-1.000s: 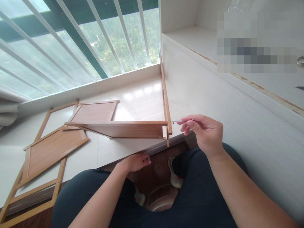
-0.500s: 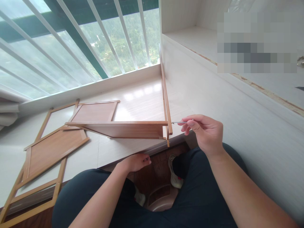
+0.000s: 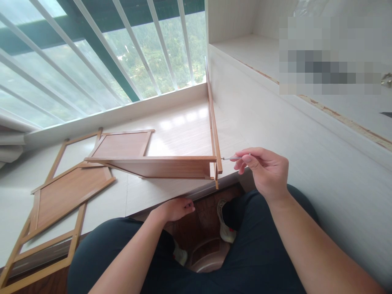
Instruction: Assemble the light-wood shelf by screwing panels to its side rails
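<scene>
My right hand (image 3: 266,171) pinches a thin metal tool (image 3: 230,158) whose tip meets the outer face of an upright wooden side panel (image 3: 213,122). That side panel joins a second upright wooden panel (image 3: 159,165) at a corner on the white sill (image 3: 171,130). My left hand (image 3: 177,209) rests low at the sill's front edge, fingers curled, holding nothing that I can see.
Flat wooden framed panels (image 3: 67,192) lie overlapping on the left of the sill, another (image 3: 122,143) behind the upright panel. White window bars (image 3: 122,53) run behind. A white cabinet wall (image 3: 306,155) rises on the right. My legs and a shoe (image 3: 225,228) are below.
</scene>
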Demonstrator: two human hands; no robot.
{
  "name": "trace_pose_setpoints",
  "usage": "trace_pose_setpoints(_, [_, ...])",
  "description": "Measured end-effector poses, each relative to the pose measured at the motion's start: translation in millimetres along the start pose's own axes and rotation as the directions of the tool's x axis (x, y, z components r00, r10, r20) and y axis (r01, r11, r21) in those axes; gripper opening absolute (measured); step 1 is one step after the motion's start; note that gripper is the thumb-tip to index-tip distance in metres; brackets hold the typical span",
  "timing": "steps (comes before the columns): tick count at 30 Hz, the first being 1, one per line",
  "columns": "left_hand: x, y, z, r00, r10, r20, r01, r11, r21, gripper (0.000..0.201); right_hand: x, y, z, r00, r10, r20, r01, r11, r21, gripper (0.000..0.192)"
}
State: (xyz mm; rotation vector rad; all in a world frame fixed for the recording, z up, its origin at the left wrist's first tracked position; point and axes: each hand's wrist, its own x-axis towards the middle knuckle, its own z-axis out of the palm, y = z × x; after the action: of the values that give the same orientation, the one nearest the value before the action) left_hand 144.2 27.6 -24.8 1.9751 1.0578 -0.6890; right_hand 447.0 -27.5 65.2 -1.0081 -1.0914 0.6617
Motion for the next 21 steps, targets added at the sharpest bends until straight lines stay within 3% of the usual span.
trace_pose_setpoints(21, [-0.3, 1.2, -0.5, 1.0, -0.002, -0.021, 0.001, 1.0, -0.024, 0.05, -0.1, -3.0, 1.8, 0.999, -0.001, 0.032, 0.0, 1.0, 0.023, 0.007])
